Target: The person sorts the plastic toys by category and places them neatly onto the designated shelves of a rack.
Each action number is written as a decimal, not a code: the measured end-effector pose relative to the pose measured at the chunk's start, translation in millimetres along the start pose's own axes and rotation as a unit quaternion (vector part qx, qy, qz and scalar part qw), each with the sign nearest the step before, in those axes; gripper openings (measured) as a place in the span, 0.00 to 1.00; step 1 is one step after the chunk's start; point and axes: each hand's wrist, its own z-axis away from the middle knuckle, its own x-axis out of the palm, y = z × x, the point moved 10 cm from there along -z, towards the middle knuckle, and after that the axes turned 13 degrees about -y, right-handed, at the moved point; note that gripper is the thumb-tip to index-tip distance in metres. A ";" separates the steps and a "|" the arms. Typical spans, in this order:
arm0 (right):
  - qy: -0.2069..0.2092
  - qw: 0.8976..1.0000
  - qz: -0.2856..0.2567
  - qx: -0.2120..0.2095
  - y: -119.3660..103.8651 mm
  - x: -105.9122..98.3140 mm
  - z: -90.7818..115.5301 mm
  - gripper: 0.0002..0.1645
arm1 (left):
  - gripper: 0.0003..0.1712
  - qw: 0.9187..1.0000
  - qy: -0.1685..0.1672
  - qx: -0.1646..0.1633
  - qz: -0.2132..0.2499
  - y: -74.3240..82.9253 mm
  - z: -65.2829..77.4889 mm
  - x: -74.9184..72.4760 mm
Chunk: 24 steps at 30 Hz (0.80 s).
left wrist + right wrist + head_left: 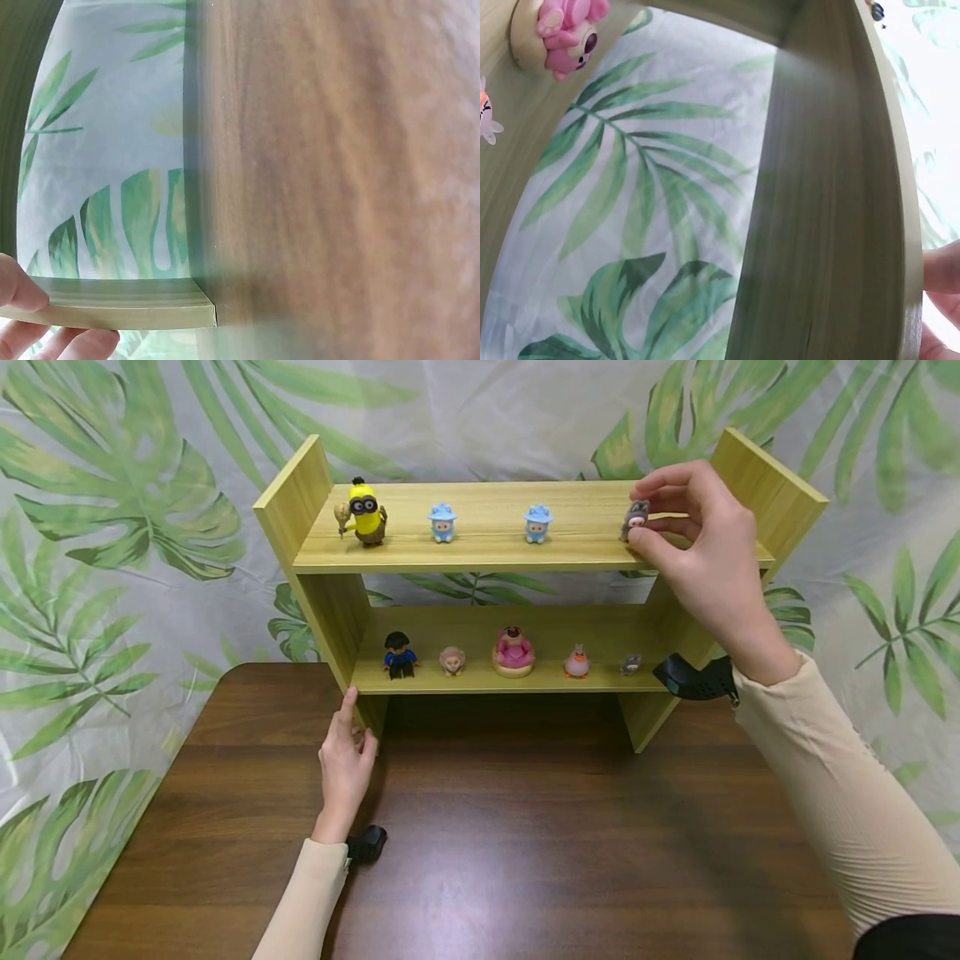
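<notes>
At the right end of the upper shelf board point(487, 556), my right hand point(708, 543) pinches a small grey figurine with a pale face point(637, 516) between thumb and fingers. In the right wrist view, the board hides the figurine and only fingertips point(941, 270) show past its edge. My left hand point(347, 768) is low at the shelf's left side panel point(330, 618); the left wrist view has the thumb point(22, 291) on one face of the panel and fingers on the other. A yellow Minion figure point(367, 514) and two blue-hatted figurines point(442, 523) stand along the upper board.
On the lower board point(480, 687) stand a toy figure in blue point(400, 656), a beige fluffy figurine point(452, 661), a pink bear point(513, 652), a pinkish bird-like figurine point(577, 662) and a small grey figurine point(631, 664). The shelf stands on a brown wooden table point(480, 827) before a leaf-patterned cloth point(480, 418).
</notes>
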 end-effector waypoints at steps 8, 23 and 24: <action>0.045 0.997 -0.059 0.001 1.1 -11.6 11.2 0.19 | 0.55 1.000 0.002 0.002 0.002 1.2 -0.2 -0.8; 0.096 0.974 -0.188 -0.084 -0.2 -26.4 53.5 0.18 | 0.53 1.000 -0.005 0.001 -0.001 1.5 0.0 -0.7; 0.096 0.973 -0.191 -0.086 -0.2 -26.3 56.8 0.18 | 0.53 1.000 -0.006 0.000 -0.001 1.4 0.2 -0.7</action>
